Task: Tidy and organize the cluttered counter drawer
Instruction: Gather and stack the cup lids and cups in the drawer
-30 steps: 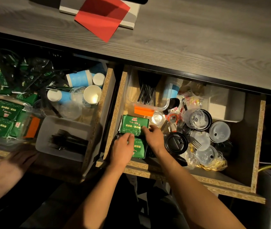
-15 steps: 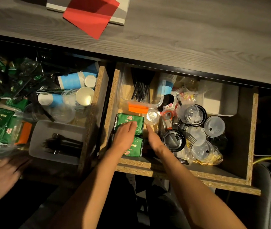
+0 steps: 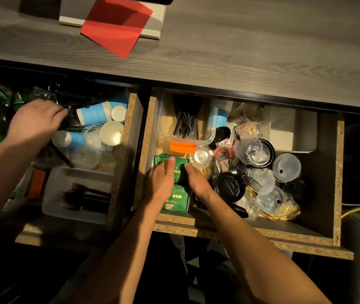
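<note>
Both forearms are bare, no sleeves, watch or rings showing on the left hand [image 3: 160, 183] or right hand [image 3: 197, 181].

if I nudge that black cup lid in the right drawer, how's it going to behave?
The black cup lid looks like thin moulded plastic, so probably light and quick to slide. It rests on loose forks and clear lids, so a push would likely tilt it or shift that clutter. Being round, it might roll if tipped on edge.

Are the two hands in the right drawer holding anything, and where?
Both hands rest on the upper green packet, fingers on top; a real grip cannot be told.
</note>
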`<act>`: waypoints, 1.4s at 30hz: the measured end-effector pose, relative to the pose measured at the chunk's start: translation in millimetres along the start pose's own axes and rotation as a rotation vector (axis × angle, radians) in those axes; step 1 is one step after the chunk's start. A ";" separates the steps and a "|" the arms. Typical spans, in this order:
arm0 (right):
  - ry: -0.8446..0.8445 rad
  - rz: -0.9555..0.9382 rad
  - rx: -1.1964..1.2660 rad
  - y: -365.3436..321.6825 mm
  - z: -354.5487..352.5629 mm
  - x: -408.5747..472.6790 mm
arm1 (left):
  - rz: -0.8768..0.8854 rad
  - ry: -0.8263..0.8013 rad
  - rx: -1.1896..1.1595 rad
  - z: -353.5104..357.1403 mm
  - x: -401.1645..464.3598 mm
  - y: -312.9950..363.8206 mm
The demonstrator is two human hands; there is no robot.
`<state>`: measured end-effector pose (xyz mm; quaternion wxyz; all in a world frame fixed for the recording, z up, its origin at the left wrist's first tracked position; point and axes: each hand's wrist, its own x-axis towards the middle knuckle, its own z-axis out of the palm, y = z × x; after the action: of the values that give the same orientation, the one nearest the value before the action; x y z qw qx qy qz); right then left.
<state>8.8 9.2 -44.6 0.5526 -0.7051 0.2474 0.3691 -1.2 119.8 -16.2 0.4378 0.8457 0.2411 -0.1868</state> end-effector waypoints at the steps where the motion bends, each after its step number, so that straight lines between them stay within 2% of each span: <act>1: 0.030 -0.030 0.025 -0.9 -5.3 -2.5 | 0.019 0.010 -0.017 0.0 -2.3 2.8; 4: 0.211 -0.064 0.145 -2.0 -25.8 -12.4 | 0.060 0.028 -0.152 -1.5 -15.0 19.6; 6: 0.320 -0.098 0.208 1.4 -42.3 -20.9 | 0.087 -0.049 -0.252 2.1 -22.4 29.6; 9: 0.438 -0.174 0.106 8.3 -69.8 -29.1 | 0.042 -0.201 -0.452 18.4 -28.5 36.6; 11: 0.430 -0.228 -0.016 8.5 -83.9 -28.7 | -0.049 -0.268 -0.535 33.3 -28.8 40.0; 13: 0.351 -0.278 -0.084 7.0 -90.2 -20.4 | -0.131 -0.291 -0.562 49.1 -25.5 42.2; 18: 0.187 -0.439 -0.405 6.4 -88.0 13.2 | -0.296 -0.175 -0.681 81.0 -4.7 42.0; 23: 0.211 -0.427 -0.607 3.7 -87.7 28.7 | -0.347 -0.142 -0.827 95.1 3.0 45.7; 27: 0.231 -0.418 -0.712 3.0 -93.4 28.7 | -0.346 -0.115 -0.835 96.7 -3.0 47.6; 32: 0.274 -0.491 -0.640 14.9 -112.8 12.0 | -0.223 -0.163 -0.707 83.4 -19.1 43.1; 36: 0.282 -0.592 -0.525 22.7 -123.1 -6.7 | -0.123 -0.102 -0.630 76.1 -28.2 36.8; 39: 0.266 -0.565 -0.321 20.4 -126.6 -24.3 | -0.036 -0.079 -0.622 74.5 -31.8 40.6; 42: 0.305 -0.506 -0.213 17.1 -132.3 -38.8 | -0.030 -0.072 -0.628 73.5 -31.8 46.1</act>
<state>5.1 -125.0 -8.5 0.5064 -0.8455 0.1040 0.1336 -8.4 28.0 -9.7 0.6830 0.6583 0.2840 -0.1396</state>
